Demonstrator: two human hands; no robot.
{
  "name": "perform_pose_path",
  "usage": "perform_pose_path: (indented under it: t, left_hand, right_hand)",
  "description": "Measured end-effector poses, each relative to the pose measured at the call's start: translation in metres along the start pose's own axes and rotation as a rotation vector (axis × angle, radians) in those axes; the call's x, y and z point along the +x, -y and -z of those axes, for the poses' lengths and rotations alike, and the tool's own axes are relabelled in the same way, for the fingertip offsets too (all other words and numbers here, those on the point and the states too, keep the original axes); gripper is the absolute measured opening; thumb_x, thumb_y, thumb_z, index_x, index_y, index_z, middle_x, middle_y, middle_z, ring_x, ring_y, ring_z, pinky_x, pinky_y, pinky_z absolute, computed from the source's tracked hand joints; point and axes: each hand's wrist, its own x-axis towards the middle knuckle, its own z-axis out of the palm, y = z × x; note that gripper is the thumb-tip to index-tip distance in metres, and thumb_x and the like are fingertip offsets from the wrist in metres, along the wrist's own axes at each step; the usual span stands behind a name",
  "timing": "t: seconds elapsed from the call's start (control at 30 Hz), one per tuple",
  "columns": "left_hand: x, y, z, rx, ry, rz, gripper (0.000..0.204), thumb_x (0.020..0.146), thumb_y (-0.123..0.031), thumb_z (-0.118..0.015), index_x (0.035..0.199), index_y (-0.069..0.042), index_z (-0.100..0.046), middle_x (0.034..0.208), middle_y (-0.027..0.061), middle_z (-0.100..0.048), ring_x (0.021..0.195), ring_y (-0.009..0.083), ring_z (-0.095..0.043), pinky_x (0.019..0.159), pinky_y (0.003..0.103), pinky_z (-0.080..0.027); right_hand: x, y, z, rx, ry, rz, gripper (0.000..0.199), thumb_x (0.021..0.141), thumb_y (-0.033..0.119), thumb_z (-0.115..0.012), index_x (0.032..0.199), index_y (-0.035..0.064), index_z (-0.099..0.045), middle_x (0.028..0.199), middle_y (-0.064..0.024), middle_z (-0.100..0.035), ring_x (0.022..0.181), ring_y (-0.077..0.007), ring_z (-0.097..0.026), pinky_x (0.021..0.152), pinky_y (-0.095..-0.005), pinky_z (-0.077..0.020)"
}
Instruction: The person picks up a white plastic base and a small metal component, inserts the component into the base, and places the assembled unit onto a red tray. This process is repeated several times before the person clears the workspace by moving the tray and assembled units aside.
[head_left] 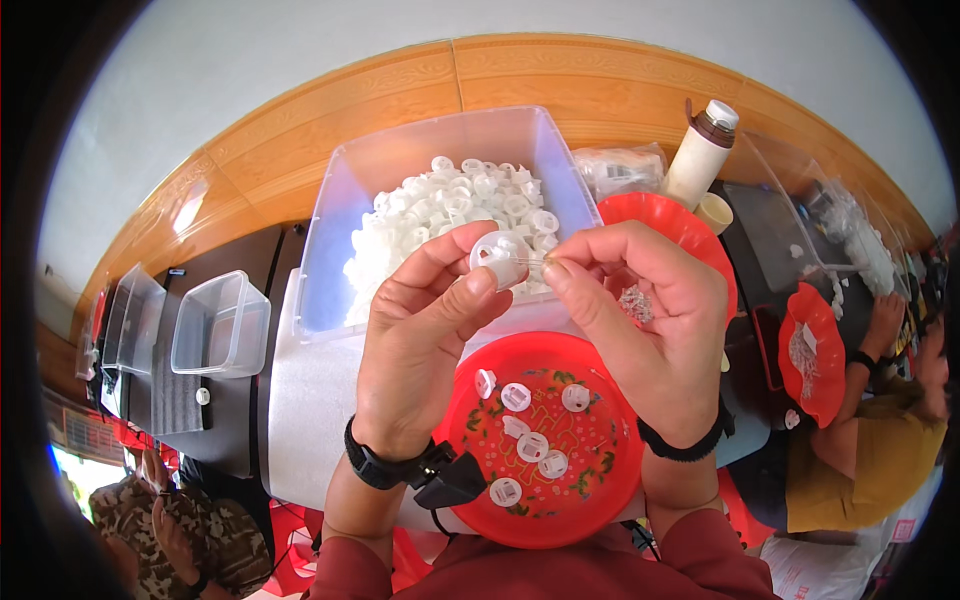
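Left hand (pixel 425 330) pinches a small white round plastic cap (pixel 497 258) between thumb and fingers, held above the far rim of the round red patterned plastic plate (pixel 590 500). Right hand (pixel 640 320) is closed in a fine pinch on a thin, pale wire-like piece (pixel 532 261) whose tip meets the cap; exact fit cannot be told.

Seven similar white caps (pixel 516 397) lie loose on the plate. Beyond the plate stands a clear rectangular plastic bin (pixel 340 230) heaped with white caps.

Risk, as judged: the wire piece is slight and could slip from the pinch or bend if pushed off-axis; a dropped cap may bounce off the plate's shallow rim.

Room: the plate sits near the table (pixel 310 400) front edge. Open table to the plate's left; its right is crowded by a second red plate (pixel 650 212) and a white bottle (pixel 700 150).
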Motion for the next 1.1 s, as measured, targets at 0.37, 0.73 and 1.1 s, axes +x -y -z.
perform_pose_path:
  t: [0.37,0.73,1.1]
  left_hand:
    - [-0.0013,0.0,-0.004,0.049,-0.016,-0.031,0.035,0.083,-0.004,-0.065,0.118,-0.003,-0.057,0.1,0.0034,-0.061,0.099,0.0154,-0.061,0.085,0.028,-0.049]
    - [-0.002,0.002,-0.0085,0.091,-0.065,-0.107,0.034,0.082,0.0,-0.065,0.115,-0.002,-0.058,0.096,0.0041,-0.063,0.091,0.0126,-0.061,0.083,0.026,-0.049]
    - [-0.0014,0.0027,-0.0096,0.139,-0.067,-0.16,0.034,0.08,0.003,-0.065,0.114,0.0,-0.057,0.096,0.0047,-0.062,0.091,0.0123,-0.061,0.084,0.026,-0.048]
  right_hand:
    - [0.002,-0.0031,-0.0037,-0.05,-0.065,0.051,0.008,0.078,0.004,-0.067,0.081,0.0003,-0.061,0.072,-0.0049,-0.063,0.059,-0.0121,-0.054,0.053,-0.0239,-0.0399]
    - [0.0002,-0.0012,-0.0045,-0.05,-0.057,0.063,0.007,0.08,0.004,-0.067,0.084,-0.0006,-0.063,0.073,-0.0018,-0.062,0.067,-0.0064,-0.051,0.061,-0.0205,-0.0399]
    - [0.0005,-0.0009,-0.0062,-0.082,-0.066,0.076,0.008,0.08,0.003,-0.067,0.084,-0.0011,-0.062,0.074,-0.0037,-0.063,0.066,-0.0079,-0.053,0.061,-0.0219,-0.0423]
